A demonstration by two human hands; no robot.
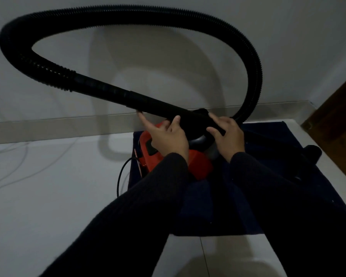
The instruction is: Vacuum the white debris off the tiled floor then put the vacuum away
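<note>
A red canister vacuum (196, 164) sits on a dark blue cloth (268, 176) by the wall. Its black ribbed hose (128, 16) loops high over it and comes back down as a smooth black tube (116, 91) ending in a wide black nozzle (196, 119) above the canister. My left hand (168, 136) holds the tube near the nozzle, thumb on top and index finger stretched out underneath. My right hand (228, 134) grips the right end of the nozzle, fingers curled over it. The hose's far end drops behind my right hand.
A black power cord (121, 172) curls off the cloth's left edge. Thin white cables (18, 156) lie on the pale tiled floor (58, 186) at left. A black attachment (314, 152) rests on the cloth at right. A brown wooden door (336, 108) stands at far right.
</note>
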